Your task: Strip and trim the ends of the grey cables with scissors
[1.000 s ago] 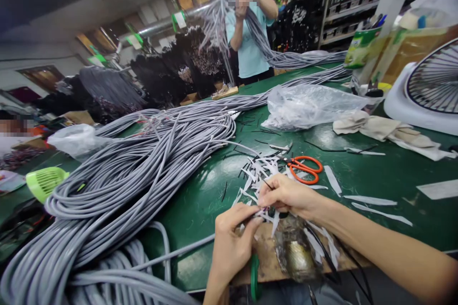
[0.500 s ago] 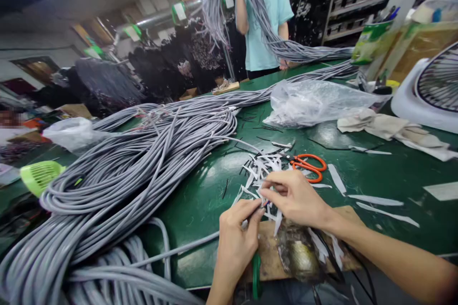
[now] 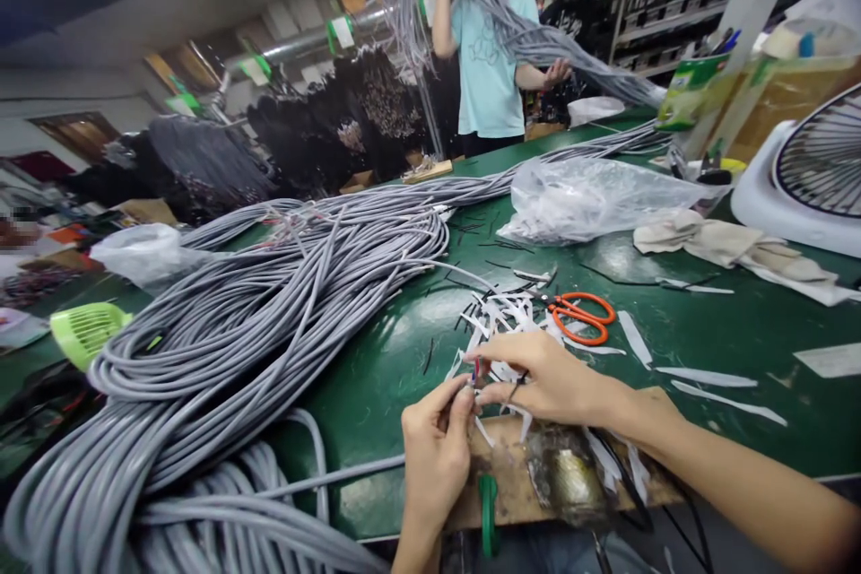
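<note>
"Grey cable [image 3: 363,469] runs across the table [image 3: 679,430] to the left hand [image 3: 437,448]; its thumb and forefinger are pinched together there, and it seems to be this cable's end they grip."

"And the right hand [image 3: 544,377]?"

"Close against the left; forefinger and thumb stand on either side of some thin coloured wires [image 3: 474,372], red and blue among them; whether they grip the wires or only touch them, I cannot tell."

"So how far has this one got?"

"The coloured wires are out in the open, so I'd judge the outer cover is off at that end; the handling of the wires themselves looks unfinished, with both sets of fingertips busy on them."

"And the others?"

"A big heap of looped cables [image 3: 269,305] lies to the left; I can't tell which of those ends have been dealt with, as they are too small and tangled to read; a co-worker [image 3: 491,63] across the table holds up a further bundle [image 3: 578,54]."

"Any sign of work done?"

"White strips [image 3: 501,314] lie scattered just beyond the hands; they look like offcuts, so I'd guess several ends are done; the orange-handled scissors [image 3: 582,318] lie beside them, in neither hand."
</note>
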`<state>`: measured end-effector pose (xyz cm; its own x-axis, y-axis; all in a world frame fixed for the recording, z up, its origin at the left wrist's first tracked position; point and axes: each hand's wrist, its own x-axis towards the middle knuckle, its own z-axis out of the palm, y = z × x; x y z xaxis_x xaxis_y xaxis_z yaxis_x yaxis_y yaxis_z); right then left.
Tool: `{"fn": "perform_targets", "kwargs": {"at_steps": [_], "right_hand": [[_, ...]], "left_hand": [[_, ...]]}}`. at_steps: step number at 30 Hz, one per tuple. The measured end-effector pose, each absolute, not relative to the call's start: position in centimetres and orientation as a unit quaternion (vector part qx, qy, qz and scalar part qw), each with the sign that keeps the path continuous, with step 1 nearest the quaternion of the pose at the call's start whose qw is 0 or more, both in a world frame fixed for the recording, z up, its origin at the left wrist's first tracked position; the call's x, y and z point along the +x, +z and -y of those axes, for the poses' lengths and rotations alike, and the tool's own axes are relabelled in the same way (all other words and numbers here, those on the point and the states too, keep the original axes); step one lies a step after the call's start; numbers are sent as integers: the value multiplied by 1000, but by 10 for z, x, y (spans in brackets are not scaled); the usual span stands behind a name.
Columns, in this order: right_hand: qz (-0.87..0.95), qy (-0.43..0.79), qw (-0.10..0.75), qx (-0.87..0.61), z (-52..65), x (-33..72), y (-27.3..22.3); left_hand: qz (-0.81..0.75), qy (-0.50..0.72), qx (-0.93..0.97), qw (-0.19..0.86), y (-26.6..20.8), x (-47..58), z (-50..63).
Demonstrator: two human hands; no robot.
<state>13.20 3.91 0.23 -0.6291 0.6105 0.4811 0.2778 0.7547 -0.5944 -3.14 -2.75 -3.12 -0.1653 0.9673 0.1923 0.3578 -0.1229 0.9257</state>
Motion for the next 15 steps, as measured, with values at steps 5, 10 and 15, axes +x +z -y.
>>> {"fn": "perform_targets", "kwargs": {"at_steps": [5,10,15], "right_hand": [[898,178,322,-242,-39,127,-6],[890,282,263,-244,-32,124,-2],[870,343,265,-234,-22,120,-1]], "left_hand": [[-556,511,583,300,-26,-29,27],[-566,525,563,294,-25,-25,26],[-573,544,538,293,-21,-22,25]]}}
